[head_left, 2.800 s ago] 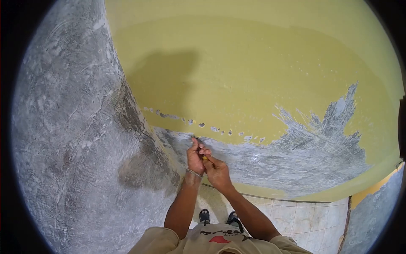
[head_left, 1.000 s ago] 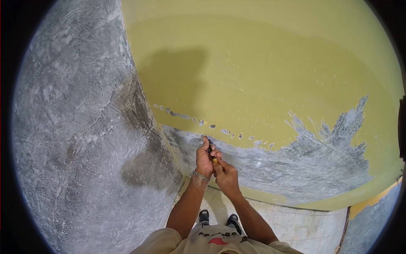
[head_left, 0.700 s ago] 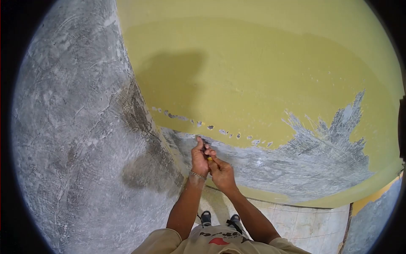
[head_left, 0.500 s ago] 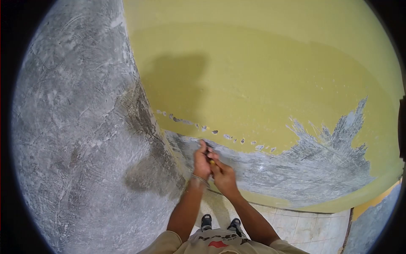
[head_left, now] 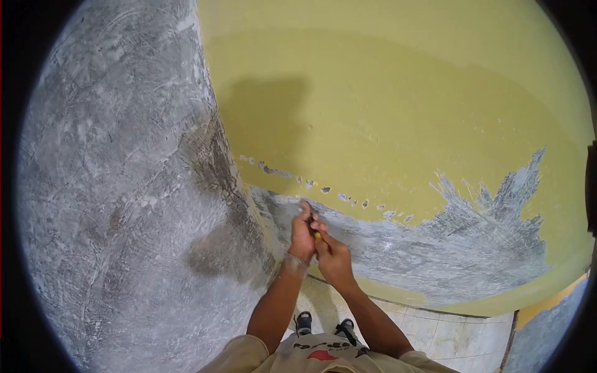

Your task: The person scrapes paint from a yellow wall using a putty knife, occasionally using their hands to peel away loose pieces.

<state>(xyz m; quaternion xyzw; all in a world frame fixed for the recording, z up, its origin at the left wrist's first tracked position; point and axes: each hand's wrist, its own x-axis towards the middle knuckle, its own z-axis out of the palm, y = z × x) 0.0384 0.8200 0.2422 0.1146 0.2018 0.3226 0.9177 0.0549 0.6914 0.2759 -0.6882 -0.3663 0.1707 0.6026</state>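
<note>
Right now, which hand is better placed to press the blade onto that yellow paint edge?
Probably the left hand: its fingers reach up along the scraper, nearest the yellow paint, while the right hand sits lower on the handle.

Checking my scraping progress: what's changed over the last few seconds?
Little. The left hand and right hand still grip the tool together at the edge of the paint, shifting only slightly. The camera turned a bit, so the wall corner sits further right. The bare patch looks unchanged.
</note>
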